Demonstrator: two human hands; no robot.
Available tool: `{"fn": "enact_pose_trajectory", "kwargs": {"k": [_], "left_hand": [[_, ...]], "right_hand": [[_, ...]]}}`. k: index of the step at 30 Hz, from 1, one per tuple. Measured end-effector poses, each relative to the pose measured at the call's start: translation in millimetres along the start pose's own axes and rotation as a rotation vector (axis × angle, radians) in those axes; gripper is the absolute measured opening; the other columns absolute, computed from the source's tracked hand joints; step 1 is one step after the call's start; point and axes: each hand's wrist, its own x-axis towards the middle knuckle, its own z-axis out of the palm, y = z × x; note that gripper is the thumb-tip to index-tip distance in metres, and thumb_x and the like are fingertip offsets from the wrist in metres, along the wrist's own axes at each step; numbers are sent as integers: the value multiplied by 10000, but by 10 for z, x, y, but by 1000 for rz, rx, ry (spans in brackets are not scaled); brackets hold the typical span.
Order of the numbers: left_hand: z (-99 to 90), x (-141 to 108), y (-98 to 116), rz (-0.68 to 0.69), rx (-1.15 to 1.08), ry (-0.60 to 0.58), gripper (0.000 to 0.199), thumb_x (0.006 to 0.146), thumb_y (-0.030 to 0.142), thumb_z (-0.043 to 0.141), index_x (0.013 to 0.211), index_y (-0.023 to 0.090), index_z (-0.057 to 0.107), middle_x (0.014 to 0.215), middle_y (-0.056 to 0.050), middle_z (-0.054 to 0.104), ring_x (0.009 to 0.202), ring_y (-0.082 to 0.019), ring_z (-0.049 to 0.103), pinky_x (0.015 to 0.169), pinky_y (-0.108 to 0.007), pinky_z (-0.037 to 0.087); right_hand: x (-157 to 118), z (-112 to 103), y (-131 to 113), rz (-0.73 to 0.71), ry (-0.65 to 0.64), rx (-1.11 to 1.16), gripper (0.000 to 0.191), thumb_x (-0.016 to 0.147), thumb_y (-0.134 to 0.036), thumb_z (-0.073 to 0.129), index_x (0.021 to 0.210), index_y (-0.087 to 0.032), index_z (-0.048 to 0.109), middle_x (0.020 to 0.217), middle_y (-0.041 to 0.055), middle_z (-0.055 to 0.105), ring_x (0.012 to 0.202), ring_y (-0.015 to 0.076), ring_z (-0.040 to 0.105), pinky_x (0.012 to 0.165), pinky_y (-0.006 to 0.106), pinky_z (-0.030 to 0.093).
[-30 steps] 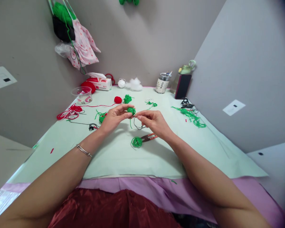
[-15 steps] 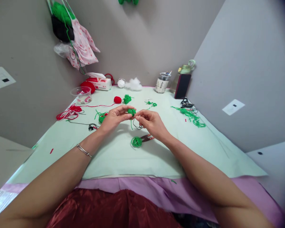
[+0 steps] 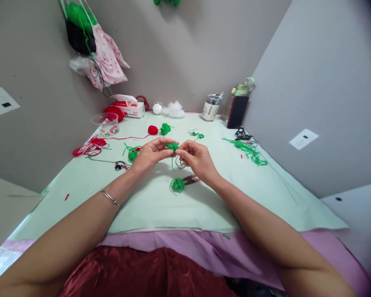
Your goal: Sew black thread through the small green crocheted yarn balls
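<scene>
Above the middle of the table, my left hand (image 3: 153, 154) pinches a small green crocheted piece (image 3: 172, 147) marked with a dark line. A green yarn tail hangs below it. Closed at the piece's right edge, my right hand (image 3: 198, 159) has thumb and forefinger pressed together; whatever lies between them is too small to make out. A black strand (image 3: 180, 163) loops beneath those fingers. Nearer me lies a second green crocheted piece (image 3: 177, 185) with a dark line, touching or close to scissors (image 3: 191, 179) partly behind my right hand.
Left of my hands are another green piece (image 3: 132, 154), tangled red yarn (image 3: 92, 147) and black yarn (image 3: 121, 166). A clear tub (image 3: 106, 126), tissue box (image 3: 130, 109), white stuffing (image 3: 173, 110), pen can (image 3: 211, 108) and phone (image 3: 238, 112) stand behind. Green yarn scraps (image 3: 250, 152) lie right.
The green piece has turned slightly in my left fingers and shifted a little right. My right fingers stay at its edge. Things on the table have not moved.
</scene>
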Motion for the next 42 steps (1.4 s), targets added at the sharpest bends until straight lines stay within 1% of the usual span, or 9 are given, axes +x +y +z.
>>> {"fn": "enact_pose_trajectory", "kwargs": {"k": [10, 15, 20, 24, 29, 32, 36, 39, 42], "left_hand": [[-24, 28, 0, 5, -2, 26, 332, 762, 328, 810, 1062, 221, 716, 957, -20, 714, 869, -145, 648, 910, -326, 491], [0, 19, -31, 8, 115, 7, 368, 739, 324, 820, 1066, 206, 701, 926, -20, 707, 860, -149, 643, 883, -311, 484], [25, 18, -36, -40, 120, 86, 440, 673, 336, 862, 1035, 170, 676, 947, -40, 718, 864, -158, 657, 877, -326, 499], [15, 20, -46, -3, 192, 29, 423, 626, 377, 886, 940, 169, 695, 941, -50, 733, 905, -194, 670, 876, -339, 513], [-3, 11, -66, 76, 403, 17, 340, 690, 351, 835, 946, 168, 707, 908, -56, 728, 865, -197, 665, 861, -350, 513], [-16, 9, -68, 95, 493, 36, 292, 728, 326, 789, 958, 167, 706, 934, -60, 720, 887, -198, 663, 876, -348, 511], [-160, 55, -44, 122, 592, 46, 285, 772, 307, 718, 1026, 181, 693, 963, -55, 695, 892, -196, 657, 875, -350, 517], [-405, 130, 14, 237, 831, 112, 269, 752, 218, 665, 1016, 195, 713, 1025, -58, 642, 919, -196, 616, 911, -366, 495], [-623, 187, 90, 233, 964, 239, 244, 721, 194, 647, 950, 184, 730, 966, -55, 600, 867, -196, 585, 892, -379, 486]], "right_hand": [[46, -50, 1, -15, -102, 34, 212, 790, -315, 661, 920, -179, 564, 680, -29, 618, 593, 106, 577, 591, 251, 499], [40, -58, 23, -45, -81, 7, 227, 806, -277, 646, 993, -195, 546, 674, -48, 600, 595, 120, 599, 590, 259, 483], [39, -85, 27, -168, -10, -324, 135, 891, -312, 620, 955, -199, 658, 848, 13, 653, 603, 106, 560, 611, 268, 431], [34, -88, 14, -284, 6, -474, 87, 880, -259, 649, 849, -198, 703, 843, 26, 626, 644, 115, 506, 652, 281, 411], [71, -204, -173, -272, 109, -217, 108, 867, -293, 657, 820, -195, 665, 863, 32, 648, 757, 137, 569, 670, 276, 439], [140, -379, -307, -198, 197, 34, 204, 874, -414, 669, 897, -221, 607, 882, 25, 661, 778, 140, 612, 612, 260, 443], [226, -815, -387, -106, 149, 260, 315, 791, -449, 778, 815, -235, 549, 658, -41, 545, 561, 99, 541, 471, 236, 388], [223, -1378, -385, -260, 314, 419, 330, 686, -265, 868, 693, -223, 540, 581, -75, 426, 488, 42, 433, 439, 206, 351], [196, -1944, -312, -582, 528, 333, 297, 754, -219, 786, 609, -241, 529, 537, -50, 416, 500, 58, 455, 432, 220, 298]]}}
